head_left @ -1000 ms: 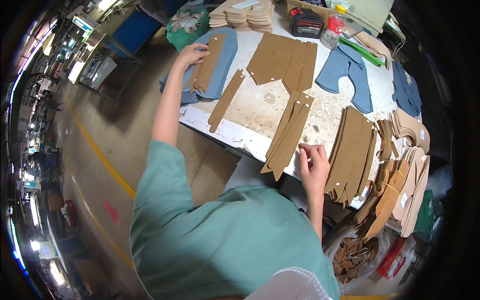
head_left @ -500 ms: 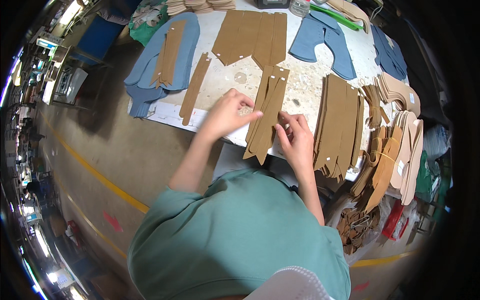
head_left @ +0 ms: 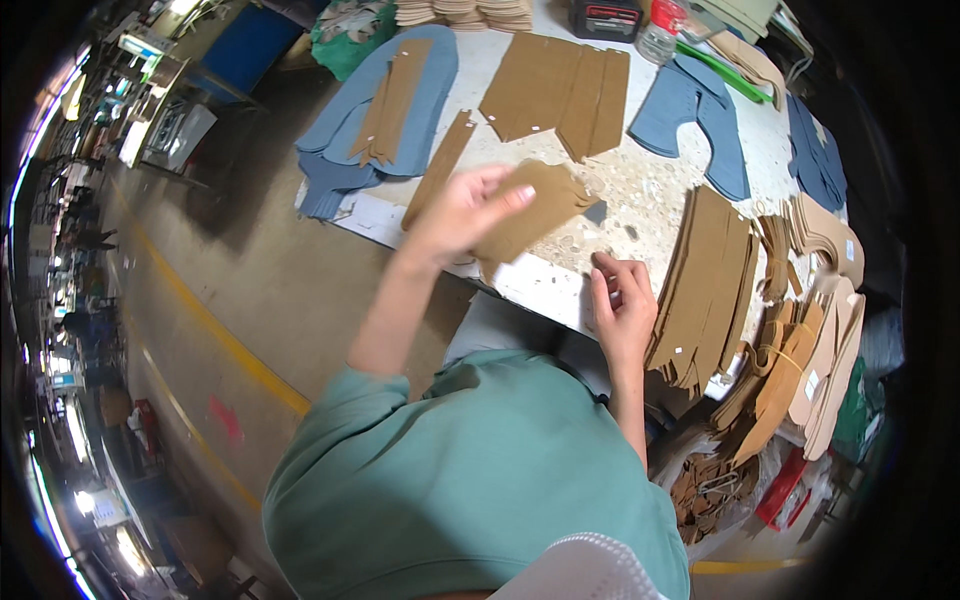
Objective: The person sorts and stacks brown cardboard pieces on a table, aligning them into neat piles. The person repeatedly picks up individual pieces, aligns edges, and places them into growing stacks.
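Note:
My left hand is closed at the near edge of the worktable, with brown leather-like strips lifted and tilted in it. Motion smears these strips, so how many there are is hard to tell. My right hand hovers by the table's near edge, its fingers bent and the thumb apart, with nothing visible in it. Just right of it lies a stack of long brown strips with notched ends. Beside my left hand a single narrow brown strip lies on the table, partly hidden by that hand.
Wide brown pieces lie at the far middle of the worktable. Blue cut pieces carry brown strips at left; another blue stack lies at right. Bundled tan pieces overhang the right edge, above a bag of brown scraps.
My left hand has taken up the brown strips that lay between my hands and swung them leftward. My right hand has come away from them. The whole view has shifted slightly.

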Available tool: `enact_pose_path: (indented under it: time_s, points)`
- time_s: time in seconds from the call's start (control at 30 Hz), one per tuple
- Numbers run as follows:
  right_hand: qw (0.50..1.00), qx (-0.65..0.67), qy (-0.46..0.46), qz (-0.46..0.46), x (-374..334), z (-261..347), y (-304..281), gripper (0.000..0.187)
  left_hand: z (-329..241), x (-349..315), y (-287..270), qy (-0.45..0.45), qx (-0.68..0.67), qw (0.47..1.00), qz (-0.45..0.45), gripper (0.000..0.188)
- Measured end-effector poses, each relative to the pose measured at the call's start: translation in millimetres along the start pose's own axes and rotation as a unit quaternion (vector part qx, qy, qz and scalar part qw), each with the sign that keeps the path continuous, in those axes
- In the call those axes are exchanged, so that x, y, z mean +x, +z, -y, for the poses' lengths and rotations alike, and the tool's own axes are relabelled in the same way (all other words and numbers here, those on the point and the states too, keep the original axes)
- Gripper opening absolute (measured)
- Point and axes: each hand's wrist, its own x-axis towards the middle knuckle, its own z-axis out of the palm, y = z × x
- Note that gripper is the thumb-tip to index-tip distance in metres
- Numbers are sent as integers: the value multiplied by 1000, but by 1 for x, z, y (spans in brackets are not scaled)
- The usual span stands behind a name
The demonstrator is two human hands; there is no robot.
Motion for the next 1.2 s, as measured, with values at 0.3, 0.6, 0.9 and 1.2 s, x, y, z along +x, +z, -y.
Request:
enact_pose_path:
  time_s: [0.3, 0.6, 0.9, 1.2]
  points:
    - [1000, 11, -17, -3, -1, -3, 0, 17, -120, 40, -154, 114, 133, 977, -126, 33]
    - [999, 21, -33, 6, -1, -3, -2, 15, -24, 92, -296, -54, 123, 958, -252, 34]
    - [999, 10, -34, 12, -1, -2, -2, 14, -11, 83, -276, -97, 604, 694, -381, 39]
    - [999, -11, -34, 11, 0, 1, -1, 15, -28, 7, -134, 190, 346, 860, -324, 16]
